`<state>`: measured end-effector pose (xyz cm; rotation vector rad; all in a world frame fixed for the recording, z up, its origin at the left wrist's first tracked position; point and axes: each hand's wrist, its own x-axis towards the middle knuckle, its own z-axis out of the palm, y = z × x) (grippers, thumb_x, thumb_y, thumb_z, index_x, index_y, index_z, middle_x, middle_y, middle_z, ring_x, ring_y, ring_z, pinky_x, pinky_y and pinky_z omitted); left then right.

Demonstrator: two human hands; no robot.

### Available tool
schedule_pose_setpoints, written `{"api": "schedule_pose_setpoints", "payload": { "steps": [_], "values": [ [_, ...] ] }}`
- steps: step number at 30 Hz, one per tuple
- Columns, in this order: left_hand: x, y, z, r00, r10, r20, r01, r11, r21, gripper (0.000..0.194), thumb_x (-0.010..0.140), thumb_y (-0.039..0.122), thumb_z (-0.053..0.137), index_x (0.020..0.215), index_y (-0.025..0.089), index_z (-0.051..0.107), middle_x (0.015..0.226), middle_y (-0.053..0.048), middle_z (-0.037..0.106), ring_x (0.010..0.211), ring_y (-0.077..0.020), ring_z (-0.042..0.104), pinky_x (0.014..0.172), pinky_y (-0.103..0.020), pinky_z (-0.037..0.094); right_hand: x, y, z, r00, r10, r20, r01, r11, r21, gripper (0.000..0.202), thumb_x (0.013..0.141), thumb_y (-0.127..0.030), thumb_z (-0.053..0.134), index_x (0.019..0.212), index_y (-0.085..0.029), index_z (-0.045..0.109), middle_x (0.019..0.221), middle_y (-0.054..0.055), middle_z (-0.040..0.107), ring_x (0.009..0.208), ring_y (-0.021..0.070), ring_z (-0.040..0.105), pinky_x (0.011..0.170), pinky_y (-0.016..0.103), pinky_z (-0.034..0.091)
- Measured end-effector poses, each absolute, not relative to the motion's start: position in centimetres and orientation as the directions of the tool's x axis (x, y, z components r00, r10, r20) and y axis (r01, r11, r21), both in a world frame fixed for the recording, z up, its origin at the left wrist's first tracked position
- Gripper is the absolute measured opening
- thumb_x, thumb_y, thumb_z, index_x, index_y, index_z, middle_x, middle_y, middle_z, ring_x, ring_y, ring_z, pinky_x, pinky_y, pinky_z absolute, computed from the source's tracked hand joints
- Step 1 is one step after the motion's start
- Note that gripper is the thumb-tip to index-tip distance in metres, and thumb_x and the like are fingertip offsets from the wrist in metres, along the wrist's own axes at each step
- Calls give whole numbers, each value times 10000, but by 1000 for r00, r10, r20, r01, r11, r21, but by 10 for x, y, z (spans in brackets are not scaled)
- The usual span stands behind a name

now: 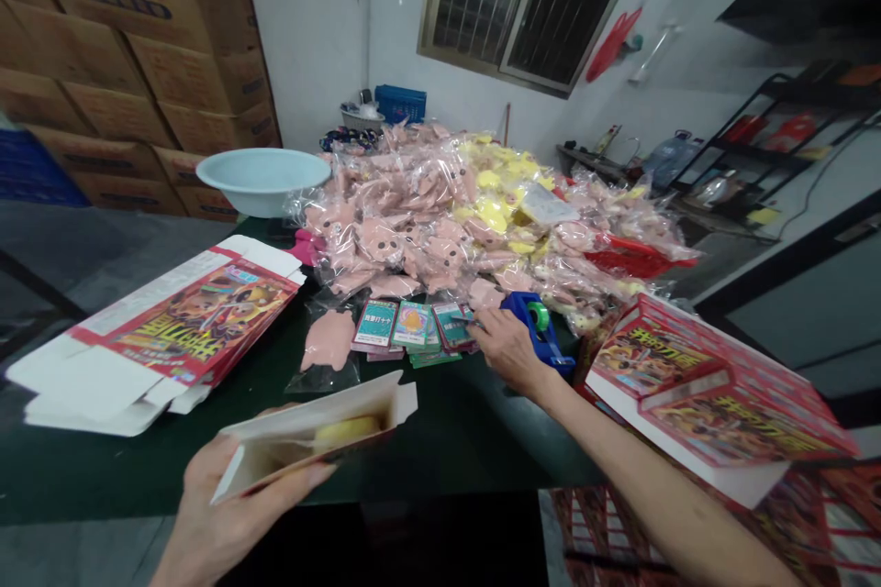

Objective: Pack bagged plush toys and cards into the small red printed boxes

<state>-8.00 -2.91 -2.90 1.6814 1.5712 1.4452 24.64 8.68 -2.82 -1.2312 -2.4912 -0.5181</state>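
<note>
My left hand [213, 495] grips a small open carton [285, 426] near the front of the table, its mouth facing up and flaps raised. A yellow item [348, 431] shows inside it. My right hand [509, 353] reaches over the rightmost of three card piles, fingers pinched on a card [464, 317] at its top. Beside that pile lie the middle cards [413, 323] and the left cards [375, 325]. Just right of my right hand stands a blue tape dispenser [543, 335]. A pink bear-like toy [328, 339] in a clear bag lies left of the cards.
A large heap of bagged pink toys [440, 248] and yellow toys [492, 202] covers the table's back. Flattened red-and-white cartons [206, 312] lie left; a red display box [716, 394] stands right. A light-blue basin [265, 179] sits at back left, near stacked cardboard boxes [138, 64].
</note>
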Motion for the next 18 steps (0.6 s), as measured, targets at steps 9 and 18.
{"api": "schedule_pose_setpoints", "payload": {
  "steps": [9,18],
  "values": [
    [-72,-32,-20,-248,931,268,344,-174,923,114,463,250,788,552,231,720,553,35,706,494,-156,636,502,-193,529,249,118,-34,-713,670,209,693,718,66,280,812,-301,634,1064,-182,630,982,80,572,912,197,530,765,309,446],
    [-70,-31,-17,-310,922,233,302,-136,943,143,435,227,789,560,229,722,558,47,703,505,-131,634,493,-141,507,245,105,-49,-677,687,265,713,701,5,178,878,-273,536,919,-163,669,917,92,581,868,202,512,749,315,421]
  ]
}}
